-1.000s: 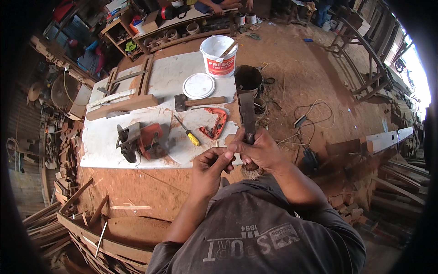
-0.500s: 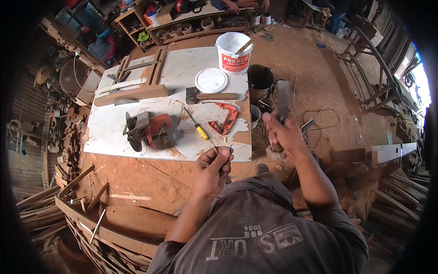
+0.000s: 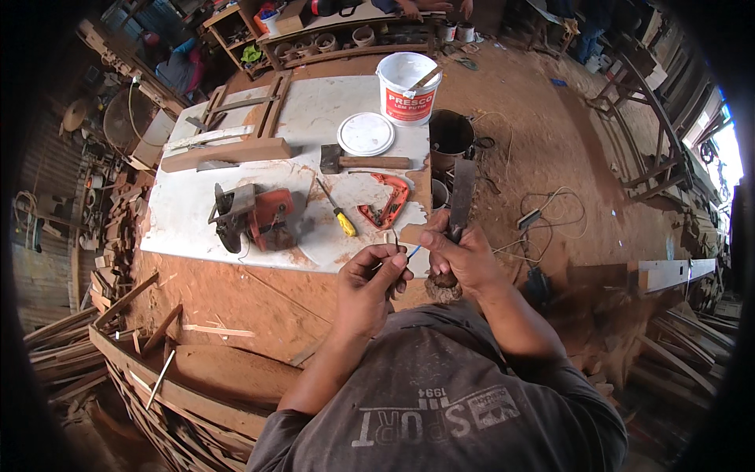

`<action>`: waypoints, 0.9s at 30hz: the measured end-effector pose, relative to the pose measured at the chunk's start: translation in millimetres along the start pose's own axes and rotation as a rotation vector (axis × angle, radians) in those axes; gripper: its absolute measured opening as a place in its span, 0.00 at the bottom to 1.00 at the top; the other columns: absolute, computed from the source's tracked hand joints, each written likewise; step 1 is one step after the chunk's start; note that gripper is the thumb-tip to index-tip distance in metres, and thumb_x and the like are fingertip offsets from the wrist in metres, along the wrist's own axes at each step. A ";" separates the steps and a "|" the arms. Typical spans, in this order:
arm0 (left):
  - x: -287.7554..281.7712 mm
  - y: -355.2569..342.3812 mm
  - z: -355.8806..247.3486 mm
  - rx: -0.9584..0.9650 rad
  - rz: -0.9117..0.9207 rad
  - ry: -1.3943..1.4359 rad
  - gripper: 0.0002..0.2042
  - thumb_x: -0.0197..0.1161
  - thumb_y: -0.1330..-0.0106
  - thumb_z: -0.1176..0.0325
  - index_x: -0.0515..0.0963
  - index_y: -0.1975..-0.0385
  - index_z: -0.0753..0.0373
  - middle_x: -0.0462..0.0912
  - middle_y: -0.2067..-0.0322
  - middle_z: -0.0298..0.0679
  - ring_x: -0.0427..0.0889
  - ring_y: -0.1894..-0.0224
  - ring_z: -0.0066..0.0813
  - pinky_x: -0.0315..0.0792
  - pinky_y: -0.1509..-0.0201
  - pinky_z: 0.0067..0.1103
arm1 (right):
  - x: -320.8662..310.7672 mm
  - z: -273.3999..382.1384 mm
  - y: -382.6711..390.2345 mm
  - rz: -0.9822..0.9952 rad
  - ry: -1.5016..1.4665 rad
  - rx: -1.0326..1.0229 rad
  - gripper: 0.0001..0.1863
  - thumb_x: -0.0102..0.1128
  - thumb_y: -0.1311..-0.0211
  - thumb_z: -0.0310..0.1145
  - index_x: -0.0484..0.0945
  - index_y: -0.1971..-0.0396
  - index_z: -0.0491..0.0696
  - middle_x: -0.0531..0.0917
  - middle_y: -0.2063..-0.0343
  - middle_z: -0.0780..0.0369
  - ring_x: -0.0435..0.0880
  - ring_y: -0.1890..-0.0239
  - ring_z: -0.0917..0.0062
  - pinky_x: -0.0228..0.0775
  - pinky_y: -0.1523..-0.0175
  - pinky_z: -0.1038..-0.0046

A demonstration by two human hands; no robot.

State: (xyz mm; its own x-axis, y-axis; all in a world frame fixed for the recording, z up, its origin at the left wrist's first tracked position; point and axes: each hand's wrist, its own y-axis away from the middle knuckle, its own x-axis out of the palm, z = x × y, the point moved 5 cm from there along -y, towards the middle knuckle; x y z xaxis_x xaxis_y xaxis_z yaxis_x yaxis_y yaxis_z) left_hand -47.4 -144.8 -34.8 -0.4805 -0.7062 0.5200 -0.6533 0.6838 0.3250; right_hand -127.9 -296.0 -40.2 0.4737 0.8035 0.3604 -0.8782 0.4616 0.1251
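In front of my body, near the table's close edge, my left hand [image 3: 371, 277] pinches a thin dark cable whose blue wire end [image 3: 414, 251] points right. My right hand [image 3: 462, 256] is wrapped round a chisel [image 3: 462, 193], its broad grey blade upward and its worn wooden handle end below the fist. The right thumb meets the tip of the blue wire beside the blade. Beyond my hands, on the white table [image 3: 307, 102], lie a yellow-handled screwdriver [image 3: 344, 220], an orange handle shell [image 3: 393, 197] and a dusty orange power tool [image 3: 263, 216].
A hammer [image 3: 366, 163], a white lid [image 3: 366, 134] and a white bucket [image 3: 409, 102] stand farther back, with a wooden frame [image 3: 271, 110] and a plank [image 3: 228, 154] at left. Dark buckets [image 3: 450, 134] sit right of the table. Cords [image 3: 550, 216] lie on the floor. Another person's hands [image 3: 413, 11] show far off.
My right hand has come left and inward with the chisel, so its thumb now meets the blue wire. My left hand stays nearly in place, still pinching the cable.
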 end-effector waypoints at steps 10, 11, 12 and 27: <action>-6.5 1.7 1.8 -0.036 0.036 -0.167 0.06 0.66 0.29 0.71 0.83 0.63 0.68 0.82 0.74 0.33 0.74 0.77 0.13 0.62 0.76 0.14 | 8.4 19.0 -6.0 -0.002 0.076 0.183 0.12 0.69 0.33 0.38 0.77 0.64 0.47 0.72 0.83 0.72 0.67 0.85 0.90 0.62 0.77 0.82; -5.7 2.2 1.7 -0.046 0.044 -0.178 0.06 0.66 0.30 0.71 0.83 0.63 0.68 0.82 0.73 0.33 0.75 0.76 0.15 0.62 0.76 0.14 | 11.2 26.6 -6.5 0.055 0.162 0.202 0.12 0.70 0.34 0.38 0.77 0.64 0.47 0.72 0.83 0.73 0.67 0.85 0.90 0.62 0.77 0.82; -4.2 3.1 0.9 -0.055 0.052 -0.189 0.06 0.67 0.31 0.72 0.83 0.62 0.69 0.82 0.72 0.34 0.75 0.76 0.16 0.62 0.75 0.14 | 13.1 29.5 -6.3 0.112 0.248 0.222 0.12 0.70 0.35 0.38 0.78 0.64 0.47 0.72 0.83 0.73 0.67 0.85 0.90 0.62 0.77 0.82; 4.2 4.7 4.9 -0.248 0.016 0.283 0.08 0.60 0.25 0.67 0.78 0.59 0.66 0.75 0.71 0.29 0.65 0.77 0.14 0.58 0.74 0.15 | 23.3 -23.9 -9.2 -0.165 -0.162 -0.039 0.14 0.66 0.31 0.41 0.73 0.70 0.50 0.72 0.82 0.72 0.67 0.84 0.90 0.60 0.79 0.82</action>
State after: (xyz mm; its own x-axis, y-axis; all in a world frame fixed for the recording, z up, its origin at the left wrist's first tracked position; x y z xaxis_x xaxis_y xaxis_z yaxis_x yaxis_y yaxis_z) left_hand -55.4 -145.5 -34.9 -0.2863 -0.6406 0.7125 -0.4686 0.7423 0.4790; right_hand -107.1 -272.6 -55.0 0.5916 0.6465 0.4817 -0.7848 0.5986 0.1605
